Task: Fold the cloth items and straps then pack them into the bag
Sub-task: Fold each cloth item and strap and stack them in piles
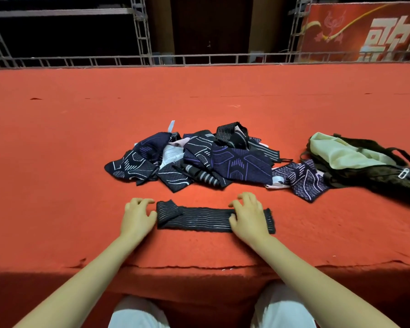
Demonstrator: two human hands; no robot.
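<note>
Pressing my right hand (247, 215) flat on black strap (202, 218); left hand (137, 215) beside strap end, fingers loosely curled, holding nothing.

- Large white Chinese characters are printed on the red banner (362, 31) at the upper right, behind the metal truss; only part of 1 large character is shown, resembling 歌, and it is cut off by the frame edge, so it cannot be read with certainty.
- A small grey label (209, 135) is sewn on 1 dark patterned cloth in the pile; its print is too small to be read.
- No numbers or brand names can be made out elsewhere.
</note>
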